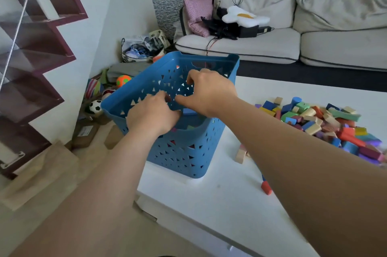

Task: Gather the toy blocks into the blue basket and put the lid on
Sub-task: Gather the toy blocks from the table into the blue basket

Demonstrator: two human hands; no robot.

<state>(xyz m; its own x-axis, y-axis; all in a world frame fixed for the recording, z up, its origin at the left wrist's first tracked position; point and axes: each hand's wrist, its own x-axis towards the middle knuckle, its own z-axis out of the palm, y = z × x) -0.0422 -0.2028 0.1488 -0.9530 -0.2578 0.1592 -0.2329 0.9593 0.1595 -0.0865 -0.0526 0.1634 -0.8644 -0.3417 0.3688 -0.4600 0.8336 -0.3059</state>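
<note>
As I look down from the head camera, I see the blue plastic basket with little triangle holes [184, 152] standing on the white bench [230, 204], near its left corner. Both hands are over the open top. The left grip [152, 110] is at the near rim with its fingers bent down inside the basket. They are hidden, so I cannot tell if they pinch anything. The right grip [207, 93] hangs over the middle, thumb sticking out to the left and fingers curled under. I cannot tell if it holds anything either. A blue toy block [189, 111] shows inside, just below the hands. The big heap of coloured wooden toy blocks [326, 120] lies on the bench to the right of the basket. One red block [266, 188] lies alone near the front.
</note>
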